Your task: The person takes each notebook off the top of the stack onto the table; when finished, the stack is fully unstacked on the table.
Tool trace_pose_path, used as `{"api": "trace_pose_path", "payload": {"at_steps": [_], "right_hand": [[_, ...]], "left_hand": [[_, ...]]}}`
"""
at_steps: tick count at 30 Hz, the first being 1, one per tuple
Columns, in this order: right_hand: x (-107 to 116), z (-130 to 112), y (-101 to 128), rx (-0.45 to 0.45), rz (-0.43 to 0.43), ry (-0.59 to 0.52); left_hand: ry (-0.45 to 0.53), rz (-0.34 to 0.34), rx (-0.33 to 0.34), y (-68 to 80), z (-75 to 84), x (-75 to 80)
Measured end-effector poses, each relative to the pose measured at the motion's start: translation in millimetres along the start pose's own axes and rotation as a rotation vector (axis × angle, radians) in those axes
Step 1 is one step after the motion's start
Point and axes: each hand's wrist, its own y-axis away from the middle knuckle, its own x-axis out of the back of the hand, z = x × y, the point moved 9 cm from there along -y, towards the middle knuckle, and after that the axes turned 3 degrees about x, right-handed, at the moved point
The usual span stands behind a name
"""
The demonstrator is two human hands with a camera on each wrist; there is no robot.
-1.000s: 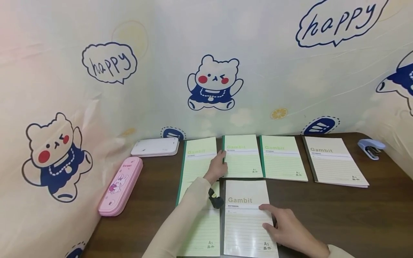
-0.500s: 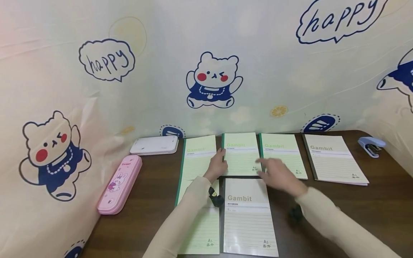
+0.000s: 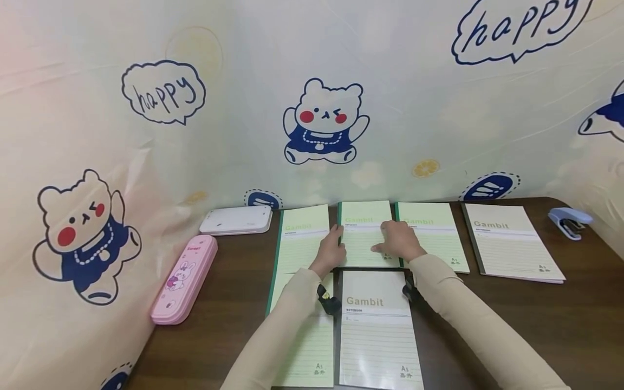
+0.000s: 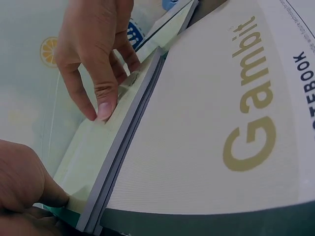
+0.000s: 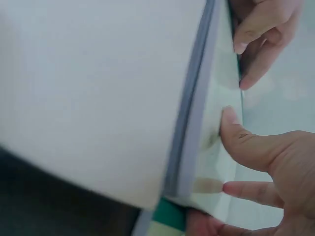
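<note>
In the head view, a pale green notebook (image 3: 364, 241) with a dark green spine lies in the middle of the back row. My left hand (image 3: 329, 252) grips it by its left, spine edge. My right hand (image 3: 401, 240) is over its right part, fingers spread. In the right wrist view, the thumb and a finger of the right hand (image 5: 285, 172) touch the cover, while other fingers reach the edge beside a neighbouring green spine. A grey-white notebook (image 3: 377, 330) lies just in front and fills much of the left wrist view.
Green notebooks flank the middle one, left (image 3: 303, 222) and right (image 3: 431, 238); another lies front left, partly under my left sleeve. A grey-spined notebook (image 3: 512, 244) and a blue stapler (image 3: 570, 222) are at right. Left are a pink case (image 3: 184, 281) and a white case (image 3: 236, 220).
My right hand has left the front grey-white notebook and moved forward onto the right part of the middle green one. The left hand has stayed at that notebook's spine.
</note>
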Motion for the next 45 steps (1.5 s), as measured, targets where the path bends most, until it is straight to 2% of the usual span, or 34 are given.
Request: {"api": "trace_pose_path", "payload": {"at_steps": [5,11,20,26,29,33,36,39,42,45], "right_hand": [[-2,9,2,-0.045,0.036,-0.049],[-5,12,-1,-0.030,0.062,-0.099],[1,23,-3,-0.020,0.057,-0.240],[12,31,-6,-0.046,0.073,-0.410],[14,29,-10,-0.046,0.059,-0.491],[20,32,-8,-0.065,0.096,-0.543],[33,41,4,-0.101,0.154,-0.552],[53,51,27,-0.109,0.200,-0.568],[72,62,62,-0.053,0.251,-0.544],[84,79,108,-0.011,0.295,-0.452]], "left_hand": [[0.012,-0.005,-0.003,-0.3,0.8,0.6],[0.054,0.003,-0.003,1.0,0.1,2.2],[0.094,0.022,0.028,1.3,-5.0,2.3],[0.097,0.007,0.021,3.0,-2.4,-0.8],[0.090,0.028,0.027,3.6,-3.4,2.7],[0.070,0.055,0.014,3.7,-3.4,4.6],[0.052,0.053,0.006,3.0,-2.8,2.9],[0.042,0.055,0.017,2.5,-3.1,2.4],[0.038,0.067,0.030,1.8,-3.1,3.9],[0.037,0.066,0.036,0.7,-2.0,4.3]]}}
